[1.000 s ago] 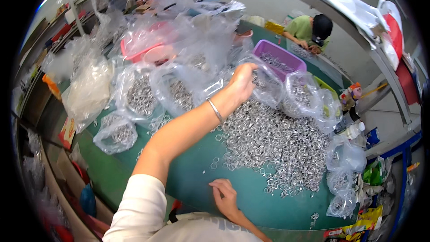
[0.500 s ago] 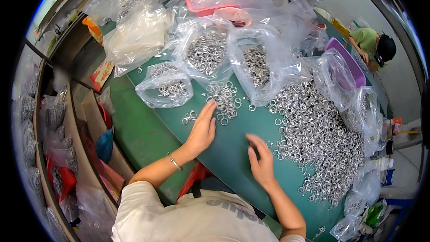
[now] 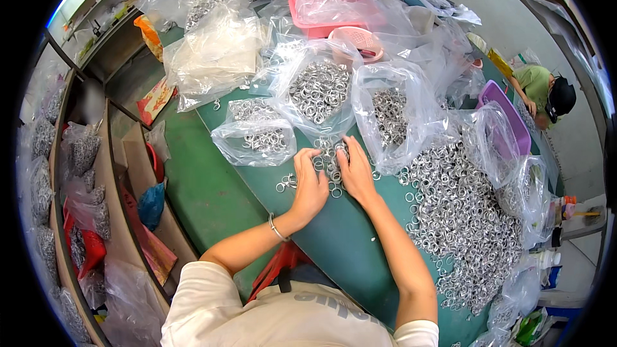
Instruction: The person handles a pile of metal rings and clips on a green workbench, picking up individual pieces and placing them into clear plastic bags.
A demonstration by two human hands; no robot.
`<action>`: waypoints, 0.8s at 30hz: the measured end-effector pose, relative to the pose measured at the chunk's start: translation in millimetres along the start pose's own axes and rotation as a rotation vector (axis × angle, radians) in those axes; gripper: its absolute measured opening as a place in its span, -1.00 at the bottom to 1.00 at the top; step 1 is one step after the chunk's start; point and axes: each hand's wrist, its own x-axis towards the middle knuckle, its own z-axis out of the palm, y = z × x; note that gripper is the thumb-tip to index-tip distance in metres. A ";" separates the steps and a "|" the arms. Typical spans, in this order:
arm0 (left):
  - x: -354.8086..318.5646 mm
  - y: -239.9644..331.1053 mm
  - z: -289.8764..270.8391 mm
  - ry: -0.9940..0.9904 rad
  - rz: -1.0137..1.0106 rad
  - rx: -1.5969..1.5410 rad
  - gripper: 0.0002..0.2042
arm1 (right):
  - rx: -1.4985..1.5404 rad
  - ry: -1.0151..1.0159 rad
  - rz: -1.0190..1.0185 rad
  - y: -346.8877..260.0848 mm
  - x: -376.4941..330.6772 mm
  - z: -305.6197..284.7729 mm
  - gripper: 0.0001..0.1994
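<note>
Between my two hands lies a small pile of silvery metal rings [image 3: 333, 158] on the green tabletop. At its left side is my left hand [image 3: 310, 185], fingers slightly bent and touching the rings' edge. My right hand [image 3: 357, 172] reaches in from the right, fingers stretched forward along the pile. Both hands are open, cupped around the rings rather than gripping them. Just beyond the pile, an open clear plastic bag [image 3: 319, 92] holds many rings. Another bag of rings [image 3: 389, 115] stands to its right, and a smaller bag [image 3: 253, 133] lies to the left.
A large heap of rings [image 3: 459, 218] spreads over the right of the table [image 3: 308, 250]. Behind it stands a purple basket [image 3: 508, 112]. Pink baskets [image 3: 308, 24] and clear plastic bags crowd the far end. Shelves hold bags at left. A person [image 3: 543, 93] works at far right.
My right hand has moved forward and left, from bare tabletop to the small ring pile. My left hand stays beside the pile, fingers now more bent. The whole view has shifted slightly.
</note>
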 end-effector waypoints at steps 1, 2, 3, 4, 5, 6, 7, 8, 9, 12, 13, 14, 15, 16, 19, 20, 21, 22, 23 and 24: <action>-3.6 -3.2 2.0 0.012 -0.006 -0.011 -0.48 | 0.019 -0.030 -0.028 -0.4 -2.9 -2.4 -0.57; -4.4 -5.2 3.5 0.024 -0.012 -0.022 -0.47 | 0.039 -0.060 -0.055 -0.4 -5.4 -5.0 -0.58; -1.7 -1.6 4.6 -0.020 -0.054 -0.038 -0.44 | 0.056 -0.087 -0.078 -0.4 -7.7 -7.7 -0.59; 1.7 -1.7 8.1 -0.037 -0.020 -0.002 -0.43 | 0.063 -0.076 -0.104 -0.1 -5.5 -7.3 -0.59; 5.3 -3.0 12.2 -0.053 0.014 0.034 -0.42 | 0.070 -0.067 -0.129 0.9 -0.9 -5.6 -0.59; 10.3 -2.9 14.9 -0.069 0.052 0.072 -0.41 | 0.078 -0.053 -0.157 2.2 4.7 -4.9 -0.60; 14.2 -1.7 15.5 -0.059 0.044 0.144 -0.38 | 0.019 -0.086 -0.201 4.2 8.4 -4.5 -0.59; 13.8 0.0 15.4 -0.036 0.032 0.188 -0.40 | -0.040 -0.120 -0.245 6.3 11.6 -4.4 -0.59; 12.4 1.0 14.8 -0.017 0.020 0.234 -0.42 | -0.097 -0.152 -0.286 6.5 15.1 -4.5 -0.58; 11.1 -4.3 20.0 -0.043 -0.019 0.343 -0.45 | -0.114 -0.170 -0.349 8.3 25.1 -7.6 -0.57; 10.5 -6.4 22.7 -0.066 -0.035 0.374 -0.45 | -0.150 -0.184 -0.373 9.2 27.8 -7.3 -0.57; 11.9 -8.2 24.2 -0.076 -0.018 0.336 -0.43 | -0.099 -0.210 -0.354 11.0 29.3 -7.2 -0.58; 14.7 -7.8 23.1 -0.079 0.001 0.298 -0.41 | -0.049 -0.237 -0.340 9.9 30.4 -7.3 -0.58; 15.7 -7.2 22.3 -0.083 0.021 0.261 -0.40 | 0.001 -0.263 -0.326 8.7 30.8 -8.0 -0.58; 1.2 -0.3 22.9 -0.145 0.059 0.219 -0.40 | 0.087 -0.251 -0.298 12.0 13.2 -16.7 -0.62; -5.4 4.8 21.6 -0.168 0.073 0.205 -0.40 | 0.110 -0.252 -0.287 14.0 6.6 -20.0 -0.63; -10.9 10.1 19.9 -0.196 0.035 0.147 -0.40 | 0.165 -0.267 -0.252 9.0 0.9 -27.3 -0.65; -16.1 13.9 17.6 -0.213 0.047 0.143 -0.41 | 0.161 -0.258 -0.250 7.0 -5.8 -29.8 -0.65; -21.0 16.6 15.6 -0.229 0.059 0.140 -0.41 | 0.157 -0.249 -0.249 5.8 -12.9 -31.1 -0.65; -24.9 18.4 14.4 -0.243 0.075 0.134 -0.41 | 0.149 -0.238 -0.251 4.3 -18.7 -33.3 -0.65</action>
